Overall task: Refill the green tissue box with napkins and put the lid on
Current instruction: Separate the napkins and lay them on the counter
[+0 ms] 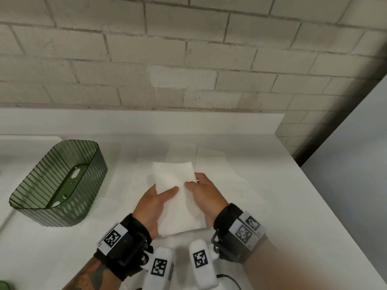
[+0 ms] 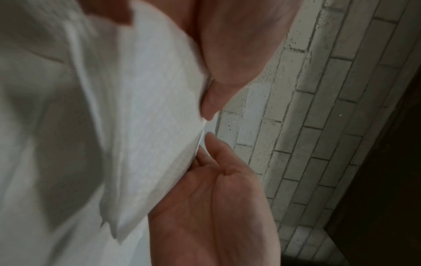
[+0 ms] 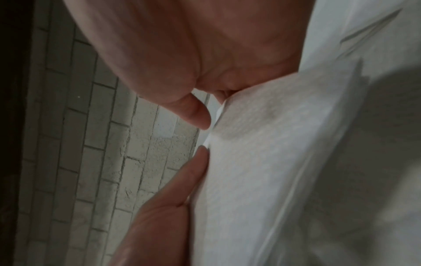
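Note:
The green ribbed tissue box [image 1: 60, 183] stands open and lidless on the left of the white counter, with nothing inside it. A stack of white napkins [image 1: 178, 197] is held over the counter's middle, to the right of the box. My left hand [image 1: 165, 195] pinches its left side, thumb on top and fingers underneath. My right hand [image 1: 199, 187] pinches the right side the same way. The left wrist view shows the left hand [image 2: 206, 126] closing on the napkins [image 2: 136, 126]. In the right wrist view the right hand [image 3: 206, 136] grips the napkins [image 3: 273, 162].
The counter [image 1: 261, 206] ends at a slanted right edge beside a grey panel [image 1: 356, 164]. A raised ledge and a brick wall [image 1: 188, 59] close off the back. Faint pale sheets [image 1: 188, 151] lie flat behind the hands. A small green object [image 1: 4, 286] peeks in at the bottom left.

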